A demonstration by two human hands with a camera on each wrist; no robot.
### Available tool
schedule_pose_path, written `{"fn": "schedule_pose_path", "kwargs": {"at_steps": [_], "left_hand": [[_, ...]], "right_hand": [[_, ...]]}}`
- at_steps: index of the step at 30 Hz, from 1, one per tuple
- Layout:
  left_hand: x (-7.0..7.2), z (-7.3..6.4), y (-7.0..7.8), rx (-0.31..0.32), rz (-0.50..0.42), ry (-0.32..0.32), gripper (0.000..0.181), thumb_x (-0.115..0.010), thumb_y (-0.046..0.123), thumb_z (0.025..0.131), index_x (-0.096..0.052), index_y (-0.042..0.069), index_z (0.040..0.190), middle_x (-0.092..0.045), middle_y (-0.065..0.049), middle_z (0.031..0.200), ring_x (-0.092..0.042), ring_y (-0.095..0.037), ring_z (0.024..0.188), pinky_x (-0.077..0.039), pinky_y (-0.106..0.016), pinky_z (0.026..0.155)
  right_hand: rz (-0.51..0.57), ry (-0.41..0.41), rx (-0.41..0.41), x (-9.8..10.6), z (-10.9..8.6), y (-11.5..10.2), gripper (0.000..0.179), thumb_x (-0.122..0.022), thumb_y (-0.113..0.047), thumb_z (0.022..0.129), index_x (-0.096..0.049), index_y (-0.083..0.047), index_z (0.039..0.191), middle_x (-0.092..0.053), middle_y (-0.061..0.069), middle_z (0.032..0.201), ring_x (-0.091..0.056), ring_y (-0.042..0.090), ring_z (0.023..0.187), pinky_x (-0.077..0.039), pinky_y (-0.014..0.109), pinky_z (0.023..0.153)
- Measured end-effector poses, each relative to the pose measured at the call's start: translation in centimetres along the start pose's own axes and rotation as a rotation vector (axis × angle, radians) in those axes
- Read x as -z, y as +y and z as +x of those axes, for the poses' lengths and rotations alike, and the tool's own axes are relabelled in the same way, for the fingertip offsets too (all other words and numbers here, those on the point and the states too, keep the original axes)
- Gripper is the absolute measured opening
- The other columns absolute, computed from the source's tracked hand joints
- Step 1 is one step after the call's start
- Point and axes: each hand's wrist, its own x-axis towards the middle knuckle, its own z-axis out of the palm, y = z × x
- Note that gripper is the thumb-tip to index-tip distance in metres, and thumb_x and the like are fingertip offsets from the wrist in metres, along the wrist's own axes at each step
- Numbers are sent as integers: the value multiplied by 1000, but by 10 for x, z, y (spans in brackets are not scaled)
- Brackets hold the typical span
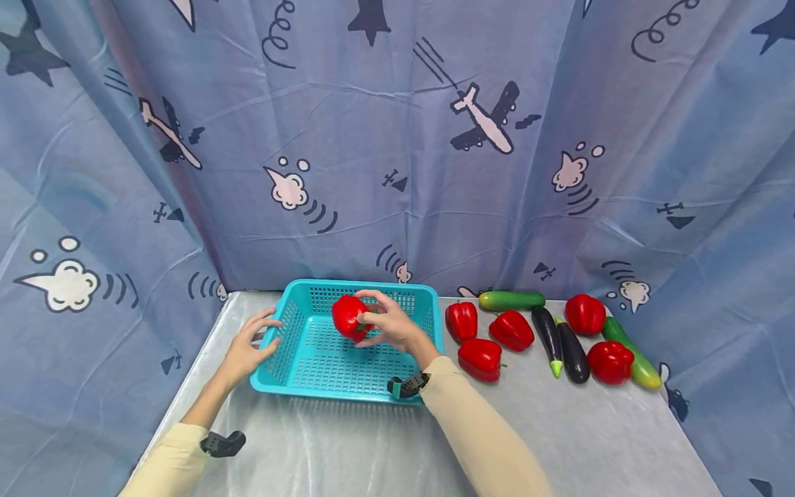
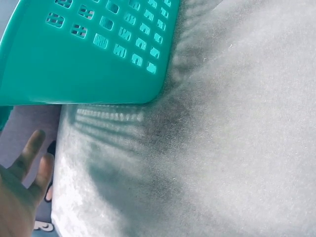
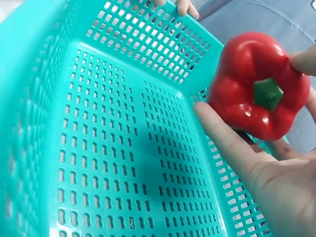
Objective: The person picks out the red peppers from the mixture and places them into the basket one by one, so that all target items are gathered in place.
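Note:
A red bell pepper (image 1: pixel 350 317) with a green stem is held over the turquoise basket (image 1: pixel 348 395). My right hand (image 1: pixel 394 324) grips it between thumb and fingers. In the right wrist view the pepper (image 3: pixel 237 94) shows its stem side, above the basket's perforated floor (image 3: pixel 118 163). By the basket's left side is my left hand (image 1: pixel 243 353), fingers spread and loosely bent at the rim. The left wrist view shows that hand (image 2: pixel 19 192) beside the basket's outer wall (image 2: pixel 89 64). Its fingertips (image 3: pixel 183 7) appear at the far rim in the right wrist view.
Right of the basket lie more red bell peppers (image 1: pixel 481 359), two dark eggplants (image 1: pixel 573 352), a cucumber (image 1: pixel 511 300) at the back and another cucumber (image 1: pixel 630 352) at the far right. A patterned blue curtain (image 1: pixel 397 172) encloses the grey-white table (image 1: pixel 348 449).

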Motion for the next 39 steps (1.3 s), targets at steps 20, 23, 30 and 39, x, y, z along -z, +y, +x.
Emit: {"fn": "schedule_pose_path", "kwargs": {"at_steps": [20, 23, 30, 39], "left_hand": [[1, 3, 2, 3, 5, -10, 29, -68, -13, 89, -64, -11, 118, -42, -35, 146, -60, -55, 108, -52, -61, 85], [-1, 4, -5, 8, 2, -6, 30, -69, -13, 89, -64, -11, 119, -41, -34, 147, -60, -54, 108, -52, -61, 84], [-6, 5, -36, 9, -3, -5, 33, -70, -9, 91, -64, -7, 123, -40, -26, 151, -61, -51, 110, -52, -60, 85], [-5, 5, -44, 27, 6, -11, 33, -71, -5, 92, -65, -4, 124, -41, -22, 152, -62, -48, 110, -53, -57, 86]], "right_hand": [[-240, 146, -78, 3, 8, 6, 58, -80, -16, 90, -56, -3, 140, -44, 22, 149, -52, 40, 127, -42, 63, 101], [-258, 120, -115, 6, 8, 10, 65, -83, -19, 88, -54, -8, 145, -41, 21, 151, -50, 40, 129, -41, 65, 101], [-308, 84, -106, 7, 7, 16, 74, -84, -21, 86, -48, -12, 151, -38, 21, 154, -45, 41, 133, -42, 62, 102], [-360, 58, -137, 11, 6, 23, 75, -84, -17, 85, -49, -12, 151, -38, 19, 154, -42, 43, 133, -45, 60, 99]]}}
